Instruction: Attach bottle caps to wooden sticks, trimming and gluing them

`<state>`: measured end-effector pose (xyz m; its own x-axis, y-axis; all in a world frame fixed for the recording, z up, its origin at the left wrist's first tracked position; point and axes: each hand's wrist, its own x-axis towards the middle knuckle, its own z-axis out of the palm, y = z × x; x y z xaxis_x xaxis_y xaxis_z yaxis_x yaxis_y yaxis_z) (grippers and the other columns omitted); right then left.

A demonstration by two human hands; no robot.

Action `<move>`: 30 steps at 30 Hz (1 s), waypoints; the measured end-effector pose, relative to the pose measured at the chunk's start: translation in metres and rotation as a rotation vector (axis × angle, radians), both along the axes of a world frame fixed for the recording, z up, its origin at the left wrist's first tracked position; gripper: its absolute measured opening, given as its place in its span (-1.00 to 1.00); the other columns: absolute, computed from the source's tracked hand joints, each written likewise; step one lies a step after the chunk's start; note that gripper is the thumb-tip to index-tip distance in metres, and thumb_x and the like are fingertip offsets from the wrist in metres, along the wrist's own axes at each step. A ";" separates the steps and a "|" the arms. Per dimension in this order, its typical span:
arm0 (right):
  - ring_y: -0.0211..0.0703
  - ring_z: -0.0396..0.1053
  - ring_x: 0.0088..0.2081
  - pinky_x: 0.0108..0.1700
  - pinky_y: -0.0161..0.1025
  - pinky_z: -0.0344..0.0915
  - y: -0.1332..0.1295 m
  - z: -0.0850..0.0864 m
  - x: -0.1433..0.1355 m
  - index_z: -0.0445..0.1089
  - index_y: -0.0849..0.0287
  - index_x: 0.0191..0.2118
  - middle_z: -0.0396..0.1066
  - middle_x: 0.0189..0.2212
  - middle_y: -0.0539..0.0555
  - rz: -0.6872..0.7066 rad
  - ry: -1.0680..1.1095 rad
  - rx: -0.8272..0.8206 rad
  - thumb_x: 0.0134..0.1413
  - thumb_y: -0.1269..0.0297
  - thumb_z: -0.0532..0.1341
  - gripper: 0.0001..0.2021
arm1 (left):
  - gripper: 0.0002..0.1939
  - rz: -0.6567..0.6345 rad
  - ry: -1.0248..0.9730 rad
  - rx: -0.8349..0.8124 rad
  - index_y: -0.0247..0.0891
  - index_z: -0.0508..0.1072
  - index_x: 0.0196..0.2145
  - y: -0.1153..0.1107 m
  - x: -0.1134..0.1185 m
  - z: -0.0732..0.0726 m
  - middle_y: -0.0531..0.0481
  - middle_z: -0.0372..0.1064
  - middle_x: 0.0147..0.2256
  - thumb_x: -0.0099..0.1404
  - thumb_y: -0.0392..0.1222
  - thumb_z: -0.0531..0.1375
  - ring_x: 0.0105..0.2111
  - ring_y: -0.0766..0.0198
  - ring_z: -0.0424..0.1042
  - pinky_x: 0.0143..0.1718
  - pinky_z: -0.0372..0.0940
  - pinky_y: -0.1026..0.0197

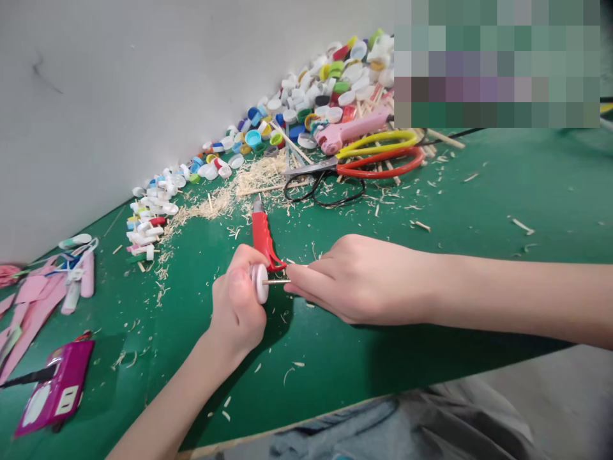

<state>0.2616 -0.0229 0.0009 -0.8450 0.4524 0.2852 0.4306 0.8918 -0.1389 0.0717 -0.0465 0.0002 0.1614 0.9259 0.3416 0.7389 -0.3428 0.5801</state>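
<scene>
Readable text, labels, brands, numbers: none that I can make out from my end; magenta item (pixel 79 361), one, with a white patch (pixel 36 407) and a pale rectangular panel (pixel 66 400), any lettering on either too small for me to read

Over the green table (pixel 479 204), I have a round white cap (pixel 261 283) on edge, a thin metal rod (pixel 276 281) meeting its face roughly level.
</scene>
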 end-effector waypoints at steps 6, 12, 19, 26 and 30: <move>-0.34 -0.06 -0.62 -0.54 -0.28 -0.16 -0.002 -0.003 -0.005 0.32 0.21 -0.34 0.06 -0.67 -0.08 -0.058 0.296 -0.344 0.30 0.25 -0.07 -0.71 | -0.62 0.003 -0.018 0.044 -0.16 0.24 -0.43 0.000 0.000 -0.003 0.09 0.14 -0.66 0.34 -0.02 -0.25 -0.66 0.31 0.13 -0.65 0.03 0.21; -0.41 -0.06 -0.63 -0.54 -0.34 -0.11 0.003 0.000 -0.008 0.28 0.22 -0.40 0.04 -0.67 -0.12 -0.042 0.399 -0.520 0.28 0.24 -0.02 -0.73 | -0.63 -0.018 0.007 0.078 -0.16 0.25 -0.40 0.004 -0.004 0.005 0.10 0.15 -0.63 0.37 -0.03 -0.24 -0.64 0.33 0.13 -0.64 0.03 0.24; -0.30 0.18 -0.29 -0.19 -0.32 0.13 0.005 0.016 -0.014 0.25 0.21 -0.41 0.26 -0.42 0.01 0.006 0.448 -0.597 0.28 0.26 -0.04 -0.73 | -0.75 -0.102 0.139 0.308 -0.20 0.33 -0.29 0.008 -0.006 0.036 0.05 0.27 -0.46 0.34 0.00 -0.01 -0.46 0.33 0.25 -0.41 0.21 0.25; -0.35 0.12 -0.51 -0.44 -0.33 0.07 0.009 0.037 -0.018 0.23 0.18 -0.47 0.20 -0.57 -0.06 -0.364 0.571 -1.035 0.25 0.06 -0.15 -0.58 | -0.73 -0.176 0.122 0.123 -0.20 0.20 -0.39 0.010 0.001 0.035 0.13 0.26 -0.54 0.24 0.05 0.10 -0.58 0.42 0.21 -0.59 0.13 0.36; -0.34 0.08 -0.58 -0.55 -0.33 0.00 0.016 0.046 -0.026 0.11 0.16 -0.48 0.13 -0.61 -0.06 -0.344 0.379 -1.053 0.26 -0.03 -0.22 -0.55 | -0.72 -0.223 0.053 0.000 -0.19 0.15 -0.36 0.013 0.004 0.036 0.13 0.35 -0.49 0.24 0.06 0.10 -0.58 0.42 0.27 -0.59 0.15 0.37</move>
<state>0.2361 -0.0065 0.0466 -0.5731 0.8038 -0.1596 0.3992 0.1037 -0.9110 0.0754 -0.0338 0.0357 0.3796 0.8654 0.3273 0.6741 -0.5010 0.5428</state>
